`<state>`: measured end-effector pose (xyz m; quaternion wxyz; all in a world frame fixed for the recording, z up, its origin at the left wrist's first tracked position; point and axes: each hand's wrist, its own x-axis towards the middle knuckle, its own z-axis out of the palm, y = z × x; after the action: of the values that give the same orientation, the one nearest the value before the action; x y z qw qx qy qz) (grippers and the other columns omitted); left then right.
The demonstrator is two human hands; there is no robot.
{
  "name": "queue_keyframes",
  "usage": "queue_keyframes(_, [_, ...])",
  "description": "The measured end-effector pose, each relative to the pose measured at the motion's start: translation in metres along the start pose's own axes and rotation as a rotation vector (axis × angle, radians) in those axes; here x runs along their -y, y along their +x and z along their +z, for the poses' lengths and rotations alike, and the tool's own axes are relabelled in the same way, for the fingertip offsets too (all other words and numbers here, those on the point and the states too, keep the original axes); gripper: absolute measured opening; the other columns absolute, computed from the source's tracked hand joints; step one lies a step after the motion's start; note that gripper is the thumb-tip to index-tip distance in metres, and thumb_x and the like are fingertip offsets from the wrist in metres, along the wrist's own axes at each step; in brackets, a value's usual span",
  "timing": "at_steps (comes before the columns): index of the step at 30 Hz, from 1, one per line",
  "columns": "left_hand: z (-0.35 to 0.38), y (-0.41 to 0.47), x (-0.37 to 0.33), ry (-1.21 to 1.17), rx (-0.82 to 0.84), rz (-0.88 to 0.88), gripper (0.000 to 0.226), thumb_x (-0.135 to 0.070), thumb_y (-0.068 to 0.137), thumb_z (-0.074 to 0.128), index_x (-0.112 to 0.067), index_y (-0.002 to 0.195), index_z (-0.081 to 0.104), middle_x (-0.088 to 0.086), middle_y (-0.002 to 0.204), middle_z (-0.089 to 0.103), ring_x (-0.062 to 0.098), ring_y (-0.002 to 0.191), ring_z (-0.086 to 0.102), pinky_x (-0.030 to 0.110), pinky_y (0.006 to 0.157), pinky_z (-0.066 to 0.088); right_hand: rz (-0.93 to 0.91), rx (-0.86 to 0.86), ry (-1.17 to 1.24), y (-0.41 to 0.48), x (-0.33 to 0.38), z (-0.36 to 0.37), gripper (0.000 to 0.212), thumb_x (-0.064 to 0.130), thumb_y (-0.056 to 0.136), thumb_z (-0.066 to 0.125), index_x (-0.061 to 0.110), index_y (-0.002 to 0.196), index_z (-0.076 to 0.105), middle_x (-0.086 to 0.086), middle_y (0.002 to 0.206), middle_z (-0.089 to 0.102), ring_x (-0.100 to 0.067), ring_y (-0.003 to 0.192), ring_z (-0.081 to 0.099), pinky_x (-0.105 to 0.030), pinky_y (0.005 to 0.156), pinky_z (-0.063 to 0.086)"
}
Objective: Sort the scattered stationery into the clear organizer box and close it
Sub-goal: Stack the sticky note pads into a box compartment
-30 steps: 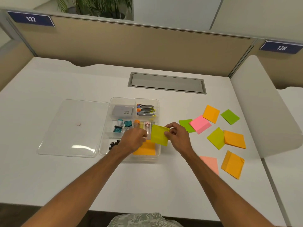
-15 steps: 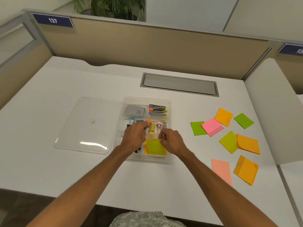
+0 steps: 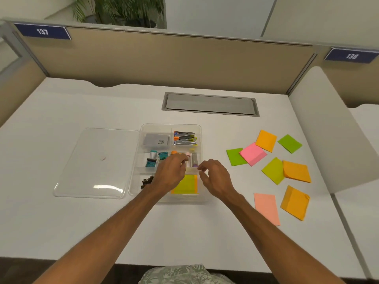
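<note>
Head camera looks down on a white desk [image 3: 61,222] where a clear plastic organizer box [image 3: 170,125] stands open, its flat clear lid [image 3: 96,162] lying just beside it on the left. In the box's near right compartment a yellow-green sticky-note pad [image 3: 185,185] lies flat on an orange pad [image 3: 196,184]. The far compartments hold a grey card packet [image 3: 156,139] and small metal staplers [image 3: 184,138]. The middle row holds teal binder clips [image 3: 151,161] and short upright tubes [image 3: 193,159], and black binder clips [image 3: 147,181] sit at the near left. The left hand [image 3: 171,173] hovers over the box's middle with curled fingers; whether they pinch anything I cannot tell. The right hand [image 3: 215,179] hangs above the box's right edge, its fingers loosely curled and holding nothing. To the right, well apart from the box, pads lie scattered. A pink pad [image 3: 253,153] overlaps a green pad [image 3: 234,157]. A yellow-green pad [image 3: 273,170] touches an orange pad [image 3: 296,171], and a salmon sheet [image 3: 266,208] lies nearest.
</note>
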<state>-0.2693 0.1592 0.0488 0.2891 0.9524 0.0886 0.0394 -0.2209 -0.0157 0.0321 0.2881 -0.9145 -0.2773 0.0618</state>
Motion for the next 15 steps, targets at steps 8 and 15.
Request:
queue_keyframes(8, [0.06,0.011,-0.068,-0.005,0.134,0.156,0.027,-0.012,0.095,0.047,-0.02,0.115,0.063,-0.001,0.114,0.065,0.02,0.104,0.06,0.037,0.087,0.048,0.233,-0.145,0.019,-0.045,-0.07,-0.045,0.017,0.016,0.092,0.056,0.019,0.105,0.066,0.001,0.099,0.064,-0.015,0.089,0.057,-0.026,0.072,0.038])
queue_keyframes(15, [0.133,0.004,-0.146,0.028,0.419,0.285,0.038,-0.03,0.092,0.055,-0.022,0.129,0.052,-0.002,0.129,0.052,0.018,0.121,0.048,0.033,0.096,0.039,0.414,-0.158,-0.017,-0.106,-0.149,-0.103,0.023,0.015,0.09,0.061,0.013,0.112,0.065,-0.006,0.105,0.063,-0.024,0.095,0.059,-0.033,0.079,0.043])
